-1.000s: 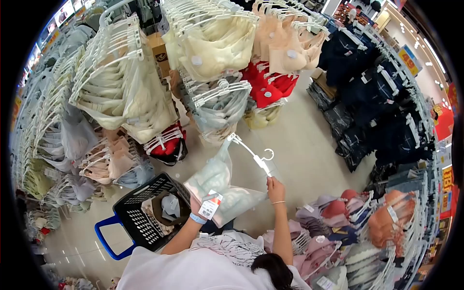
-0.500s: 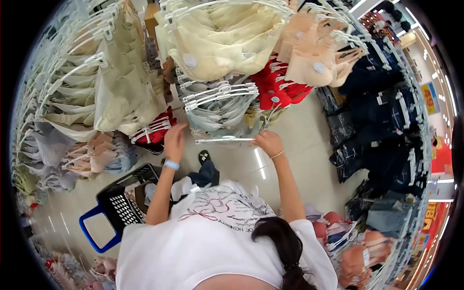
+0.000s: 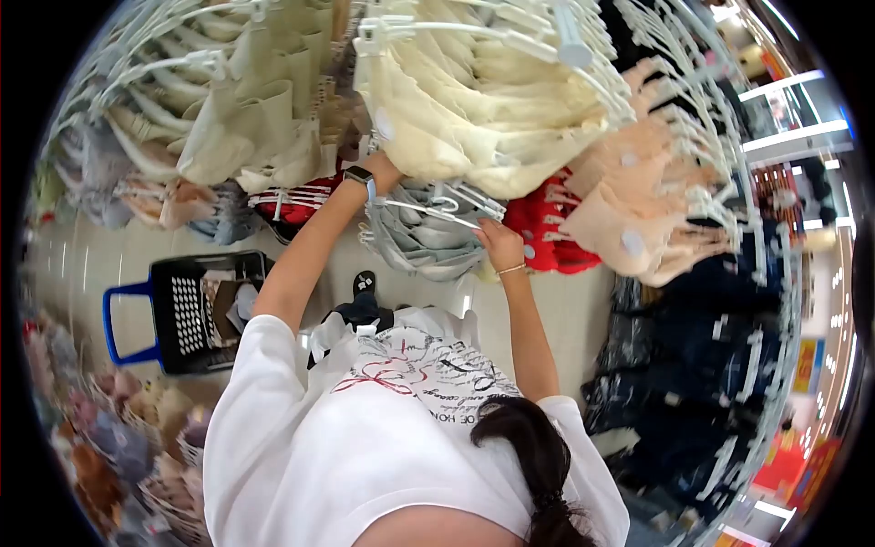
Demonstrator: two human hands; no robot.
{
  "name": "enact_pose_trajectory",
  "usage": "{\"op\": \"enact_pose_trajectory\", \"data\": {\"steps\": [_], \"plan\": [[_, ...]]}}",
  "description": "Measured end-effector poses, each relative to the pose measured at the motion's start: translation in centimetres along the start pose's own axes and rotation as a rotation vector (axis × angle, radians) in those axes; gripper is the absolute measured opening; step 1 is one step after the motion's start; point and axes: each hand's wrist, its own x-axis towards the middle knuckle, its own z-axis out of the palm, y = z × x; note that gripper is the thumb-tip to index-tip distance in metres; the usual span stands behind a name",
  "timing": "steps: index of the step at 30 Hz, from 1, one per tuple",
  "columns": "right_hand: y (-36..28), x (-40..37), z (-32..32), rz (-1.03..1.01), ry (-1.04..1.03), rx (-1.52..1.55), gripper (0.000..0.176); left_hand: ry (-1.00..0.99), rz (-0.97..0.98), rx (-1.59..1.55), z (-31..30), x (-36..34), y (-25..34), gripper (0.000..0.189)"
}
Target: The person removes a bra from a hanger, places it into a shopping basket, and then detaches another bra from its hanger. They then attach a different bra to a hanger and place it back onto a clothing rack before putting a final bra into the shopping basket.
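Observation:
My right hand [image 3: 502,245] pinches the right end of a white hanger [image 3: 428,211] in front of the grey-blue bras [image 3: 424,242] on the lower rack. Up at the left end of this row, my left hand [image 3: 381,171] reaches under the hanging cream bras [image 3: 492,114]; its fingers are hidden behind them. A watch is on the left wrist. Red bras [image 3: 550,223] hang just right of my right hand.
A black basket [image 3: 205,310] with a blue handle stands on the floor at the left. Pale green garments [image 3: 246,118] hang at the upper left, peach bras [image 3: 629,201] at the right, and dark garments [image 3: 711,356] beyond them.
My left hand has moved up and forward, under the cream bras. My right hand has carried the hanger up against the grey-blue row. The view has shifted, and the basket appears farther left.

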Motion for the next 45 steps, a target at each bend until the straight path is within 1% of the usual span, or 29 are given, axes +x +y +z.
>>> {"op": "enact_pose_trajectory", "data": {"steps": [2,5,6,8,9,10,11,13,14,16,17,18,19,21,22,23,25,27,28,29,30,31,33,34,36,41,42,44,45], "plan": [[0.9,0.8,0.4,-0.051,-0.001,-0.04,0.022,-0.148,-0.139,-0.072,0.4,-0.9,-0.4,0.029],[1.7,2.3,0.7,-0.11,0.071,0.02,0.021,-0.092,-0.217,0.007,-1.4,-3.7,1.0,0.028],[2.2,2.6,0.8,-0.102,0.027,-0.028,0.021,0.093,-0.266,0.066,-1.3,-5.6,1.9,0.026],[3.3,3.1,1.8,-0.109,-0.007,-0.014,0.021,0.38,-0.373,-0.048,-0.9,-10.4,2.8,0.023],[3.7,3.4,2.4,-0.081,-0.024,-0.02,0.022,0.442,-0.508,-0.061,-0.9,-13.3,4.2,0.023],[3.8,3.5,2.8,0.001,-0.154,-0.136,0.026,0.502,-0.647,-0.074,-0.8,-16.7,6.2,0.022],[3.9,3.5,3.2,-0.047,-0.188,-0.112,0.026,0.536,-0.855,-0.177,0.4,-20.9,7.9,0.022],[3.8,3.8,4.2,0.137,-0.081,0.018,0.028,0.532,-1.174,-0.213,4.0,-29.9,12.3,0.021],[4.0,3.8,4.9,0.18,-0.082,0.073,0.028,0.459,-1.335,-0.217,7.0,-35.2,14.8,0.024],[3.2,4.4,4.7,0.272,-0.099,0.185,0.028,0.401,-1.633,-0.479,12.0,-44.2,21.5,0.027],[2.3,4.9,4.1,0.322,-0.116,0.239,0.029,0.48,-1.826,-0.72,13.5,-46.9,24.9,0.028],[2.3,5.1,4.5,0.305,-0.042,0.334,0.028,0.573,-1.99,-0.979,14.3,-48.5,28.0,0.028],[1.9,5.1,4.7,0.291,0.034,0.428,0.028,0.621,-2.022,-0.968,14.3,-48.5,30.5,0.028],[1.0,4.5,5.2,0.304,0.152,0.416,0.025,0.983,-2.353,-1.007,14.8,-48.0,34.3,0.028],[1.0,4.0,5.6,0.212,0.235,0.348,0.023,1.147,-2.402,-1.017,15.8,-48.2,35.7,0.027],[1.0,3.6,6.0,0.122,0.323,0.278,0.022,1.278,-2.364,-1.048,16.8,-48.5,36.5,0.027],[0.2,3.3,5.5,0.085,0.37,0.266,0.02,1.447,-2.124,-1.172,19.5,-50.6,37.3,0.025],[-0.8,3.2,5.4,0.085,0.481,0.131,0.018,1.458,-1.937,-1.299,21.6,-53.4,36.8,0.024],[-1.4,3.3,5.1,0.046,0.585,-0.004,0.019,1.358,-1.937,-1.411,21.1,-54.1,35.8,0.023],[-2.2,3.0,5.0,0.154,0.64,-0.116,0.021,1.373,-1.936,-1.409,20.6,-54.6,35.2,0.023],[-1.6,2.7,5.5,0.086,0.748,-0.076,0.024,1.39,-2.032,-1.343,17.1,-52.8,34.4,0.024],[-2.2,2.1,5.6,0.159,0.816,-0.033,0.026,1.399,-2.126,-1.272,14.0,-51.7,33.5,0.025],[-2.8,-0.2,6.9,0.399,0.916,-0.077,0.026,1.395,-2.088,-1.266,11.7,-53.5,31.7,0.026],[-3.5,-1.5,7.8,0.398,0.921,-0.08,0.026,1.408,-2.061,-1.271,11.0,-54.7,30.6,0.026],[-2.9,-6.0,10.3,0.612,0.853,-0.043,0.024,1.463,-1.981,-1.296,10.4,-57.7,28.1,0.026],[-7.9,-14.6,16.1,1.155,0.665,0.05,0.02,1.46,-2.013,-1.372,7.9,-65.2,19.8,0.027],[-8.7,-15.6,17.0,1.045,0.56,0.323,0.02,1.325,-2.033,-1.327,7.6,-66.6,17.5,0.028],[-11.2,-15.6,18.7,1.324,0.131,0.792,0.024,1.1,-2.067,-1.257,6.2,-67.7,12.9,0.028],[-14.4,-14.2,17.8,1.316,-0.148,0.88,0.023,1.101,-2.069,-1.273,5.8,-68.2,10.4,0.028]]}}
